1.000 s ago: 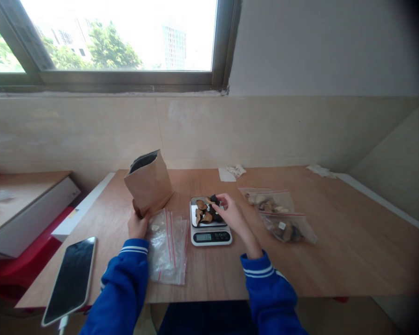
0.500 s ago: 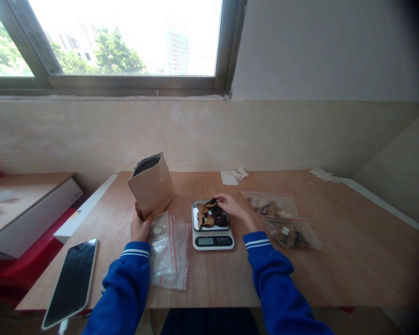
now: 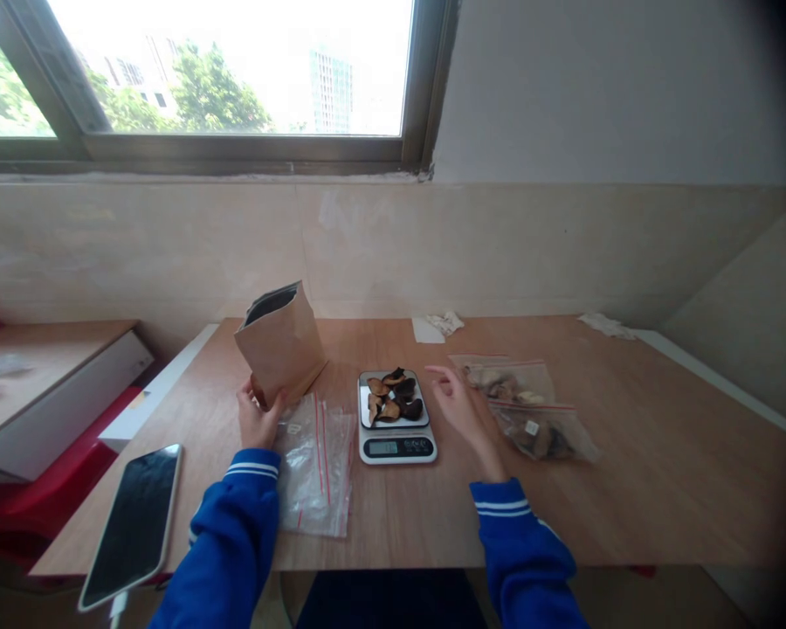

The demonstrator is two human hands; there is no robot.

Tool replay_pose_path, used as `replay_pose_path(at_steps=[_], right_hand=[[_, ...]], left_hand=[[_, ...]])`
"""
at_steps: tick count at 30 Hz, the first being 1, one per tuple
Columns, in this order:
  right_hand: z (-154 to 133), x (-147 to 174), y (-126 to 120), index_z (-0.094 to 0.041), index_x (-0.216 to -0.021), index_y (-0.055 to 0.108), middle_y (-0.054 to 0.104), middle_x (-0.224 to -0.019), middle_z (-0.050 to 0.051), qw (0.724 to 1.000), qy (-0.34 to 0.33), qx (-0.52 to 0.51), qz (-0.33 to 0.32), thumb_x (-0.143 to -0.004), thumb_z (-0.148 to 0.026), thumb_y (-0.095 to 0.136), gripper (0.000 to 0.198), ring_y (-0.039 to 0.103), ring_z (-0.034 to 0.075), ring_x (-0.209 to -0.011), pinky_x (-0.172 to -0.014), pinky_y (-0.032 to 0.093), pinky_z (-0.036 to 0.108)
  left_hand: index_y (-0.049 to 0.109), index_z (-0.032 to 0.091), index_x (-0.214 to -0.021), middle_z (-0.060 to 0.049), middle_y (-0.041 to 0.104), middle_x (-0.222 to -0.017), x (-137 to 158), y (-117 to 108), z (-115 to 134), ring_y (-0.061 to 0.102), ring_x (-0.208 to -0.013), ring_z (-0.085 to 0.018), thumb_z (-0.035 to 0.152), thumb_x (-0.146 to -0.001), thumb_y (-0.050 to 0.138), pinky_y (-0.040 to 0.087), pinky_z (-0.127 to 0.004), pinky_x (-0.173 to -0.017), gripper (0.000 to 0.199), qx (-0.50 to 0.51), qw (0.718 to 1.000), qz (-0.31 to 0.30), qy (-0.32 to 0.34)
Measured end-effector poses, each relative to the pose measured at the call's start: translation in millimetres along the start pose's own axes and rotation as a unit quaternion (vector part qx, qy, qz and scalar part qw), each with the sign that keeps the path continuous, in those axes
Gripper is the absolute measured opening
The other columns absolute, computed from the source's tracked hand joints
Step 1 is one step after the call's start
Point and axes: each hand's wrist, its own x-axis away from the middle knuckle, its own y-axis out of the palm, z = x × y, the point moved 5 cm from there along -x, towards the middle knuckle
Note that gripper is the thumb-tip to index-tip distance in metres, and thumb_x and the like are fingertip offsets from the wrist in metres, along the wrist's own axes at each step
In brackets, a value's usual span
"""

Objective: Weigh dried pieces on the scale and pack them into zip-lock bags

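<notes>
My left hand [image 3: 260, 419] grips the lower left corner of a brown paper bag [image 3: 281, 345], which stands tilted with its dark mouth open at the top. A white digital kitchen scale [image 3: 398, 447] sits between my hands, its display lit but the digits too faint to read. On its plate lies a small heap of dark and tan dried mushroom-like pieces [image 3: 393, 404]. My right hand [image 3: 457, 404] hovers just right of the scale, forefinger stretched out and fingers apart, holding nothing. Empty clear zip bags [image 3: 318, 476] with red strips lie beside my left hand.
Two filled zip bags lie to the right, a rear one [image 3: 530, 382] and a nearer one [image 3: 550, 434] with a white label. A phone [image 3: 134, 524] with a cable is at the table's left edge. Crumpled tissue [image 3: 446, 322] lies near the wall.
My right hand has let go of a dark piece on the scale and drawn back to the right. My left hand still holds the paper bag in nearly the same place.
</notes>
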Motion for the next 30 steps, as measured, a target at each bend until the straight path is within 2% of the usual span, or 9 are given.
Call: replay_pose_path(at_steps=[3, 7, 12, 14, 18, 22, 26, 30], right_hand=[[1, 23, -5, -0.019, -0.104, 0.062, 0.059, -0.108, 0.011, 0.999, 0.005, 0.000, 0.033, -0.084, -0.025, 0.044, 0.028, 0.055, 0.022, -0.100, -0.083, 0.049, 0.039], [2, 53, -14, -0.019, -0.101, 0.063, 0.053, -0.109, 0.012, 0.995, 0.032, 0.010, 0.098, -0.086, -0.027, 0.045, 0.025, 0.052, 0.023, -0.102, -0.079, 0.051, 0.038], [3, 74, -19, -0.020, -0.101, 0.063, 0.051, -0.108, 0.011, 0.993, 0.050, 0.019, 0.103, -0.087, -0.026, 0.044, 0.024, 0.053, 0.022, -0.097, -0.077, 0.051, 0.038], [-2, 77, -19, -0.020, -0.100, 0.063, 0.051, -0.107, 0.011, 0.993, 0.040, 0.035, 0.102, -0.088, -0.026, 0.043, 0.024, 0.052, 0.023, -0.101, -0.082, 0.050, 0.040], [-28, 78, -11, -0.022, -0.101, 0.063, 0.050, -0.112, 0.011, 0.991, -0.006, 0.118, 0.064, -0.090, -0.028, 0.044, 0.023, 0.048, 0.026, -0.111, -0.096, 0.040, 0.047], [-57, 71, 12, -0.028, -0.114, 0.060, 0.044, -0.129, 0.011, 0.977, -0.050, 0.209, -0.007, -0.089, -0.029, 0.049, 0.028, 0.046, 0.029, -0.114, -0.095, 0.038, 0.050], [-70, 60, 38, -0.028, -0.118, 0.059, 0.041, -0.136, 0.012, 0.957, -0.078, 0.277, -0.047, -0.084, -0.033, 0.057, 0.034, 0.043, 0.033, -0.117, -0.090, 0.039, 0.049], [-69, 53, 51, -0.026, -0.109, 0.063, 0.050, -0.129, 0.012, 0.946, -0.093, 0.306, -0.046, -0.083, -0.027, 0.060, 0.027, 0.044, 0.032, -0.115, -0.091, 0.037, 0.048]], left_hand=[[0.045, 0.019, -0.119, -0.012, 0.055, -0.115, 1, -5, 5, 0.057, -0.106, -0.026, 0.042, -0.065, 0.074, 0.047, -0.044, -0.090, 0.066, -0.040, 0.998, 0.026, 0.030], [0.045, 0.018, -0.119, -0.013, 0.053, -0.118, 2, -9, 14, 0.056, -0.106, -0.028, 0.044, -0.066, 0.072, 0.046, -0.046, -0.088, 0.066, -0.062, 0.996, 0.040, 0.058], [0.043, 0.020, -0.115, -0.011, 0.052, -0.116, 6, -13, 25, 0.059, -0.099, -0.024, 0.038, -0.065, 0.072, 0.046, -0.041, -0.081, 0.061, -0.049, 0.989, 0.086, 0.113], [0.040, 0.020, -0.113, -0.010, 0.051, -0.114, 7, -13, 26, 0.059, -0.095, -0.023, 0.036, -0.064, 0.073, 0.046, -0.039, -0.077, 0.062, -0.032, 0.988, 0.089, 0.122], [0.037, 0.020, -0.108, -0.008, 0.052, -0.107, 11, -18, 35, 0.059, -0.088, -0.020, 0.031, -0.066, 0.070, 0.046, -0.037, -0.074, 0.055, -0.011, 0.980, 0.119, 0.159], [0.037, 0.020, -0.101, -0.006, 0.050, -0.102, 17, -26, 45, 0.057, -0.081, -0.017, 0.029, -0.068, 0.064, 0.046, -0.033, -0.068, 0.043, 0.005, 0.965, 0.176, 0.194], [0.039, 0.020, -0.098, -0.005, 0.049, -0.099, 19, -26, 46, 0.055, -0.076, -0.015, 0.026, -0.068, 0.063, 0.045, -0.031, -0.064, 0.039, 0.010, 0.965, 0.163, 0.205], [0.040, 0.020, -0.097, -0.005, 0.049, -0.098, 18, -23, 42, 0.054, -0.074, -0.015, 0.027, -0.067, 0.063, 0.045, -0.031, -0.063, 0.038, 0.012, 0.971, 0.144, 0.192]])
